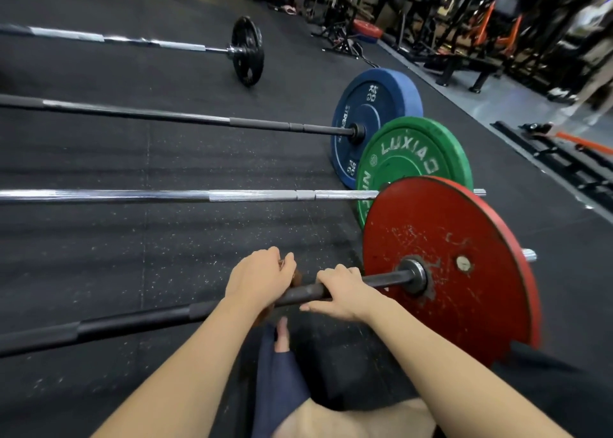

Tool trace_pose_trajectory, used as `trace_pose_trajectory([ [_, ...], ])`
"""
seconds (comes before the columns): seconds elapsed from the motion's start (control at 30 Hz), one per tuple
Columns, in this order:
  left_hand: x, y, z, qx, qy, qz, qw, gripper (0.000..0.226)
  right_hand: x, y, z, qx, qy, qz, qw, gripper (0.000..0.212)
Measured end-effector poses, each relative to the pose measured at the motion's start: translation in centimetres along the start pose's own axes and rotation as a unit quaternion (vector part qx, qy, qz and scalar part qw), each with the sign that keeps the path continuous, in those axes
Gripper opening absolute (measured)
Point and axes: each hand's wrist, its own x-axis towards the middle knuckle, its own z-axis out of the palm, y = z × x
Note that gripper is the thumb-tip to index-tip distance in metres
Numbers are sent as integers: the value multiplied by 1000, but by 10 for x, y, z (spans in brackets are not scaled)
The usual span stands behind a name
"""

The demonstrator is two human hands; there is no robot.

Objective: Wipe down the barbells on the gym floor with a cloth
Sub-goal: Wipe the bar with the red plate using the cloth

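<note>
Several barbells lie side by side on the black rubber floor. The nearest one is a dark bar (132, 321) with a scuffed red plate (447, 265) at its right end. My left hand (258, 278) grips a brownish cloth (296, 276) wrapped round this bar; only small bits of the cloth show. My right hand (341, 291) grips the bare bar just right of it, a short way from the collar (414, 275). Beyond lie a chrome bar (166, 195) with a green plate (411, 159), a dark bar (149, 114) with a blue plate (371, 116), and a far bar (132, 41) with a small black plate (247, 51).
My foot (282, 334) and dark trouser leg (278, 378) sit under the near bar. Racks, benches and a red plate (366, 29) crowd the back right. A black floor rail (557, 159) runs along the right edge. A person's legs (593, 82) stand at far right.
</note>
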Motion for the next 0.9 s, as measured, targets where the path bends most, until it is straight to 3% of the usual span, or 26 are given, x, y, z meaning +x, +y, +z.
trace_pose_trajectory([
  [0.1, -6, -3, 0, -8, 2, -15, 1000, 40, -9, 14, 3, 47, 8, 3, 999, 63],
  [0.17, -9, -5, 1, -5, 21, -10, 1000, 40, -27, 38, 15, 37, 57, -1, 998, 69],
  [0.27, -10, -3, 4, 18, 38, -4, 999, 40, -52, 68, 31, 58, 124, -5, 991, 59],
  [0.53, -10, 17, 21, 64, 71, -7, 995, 41, -34, 56, 32, 133, 106, 25, 985, 34],
  [0.77, -2, 55, 45, 80, 75, 35, 993, 43, -31, 55, 40, 149, 165, 15, 975, 37],
  [0.9, -1, 42, 41, 29, 51, 51, 997, 42, -33, 56, 46, 155, 200, 9, 967, 46],
])
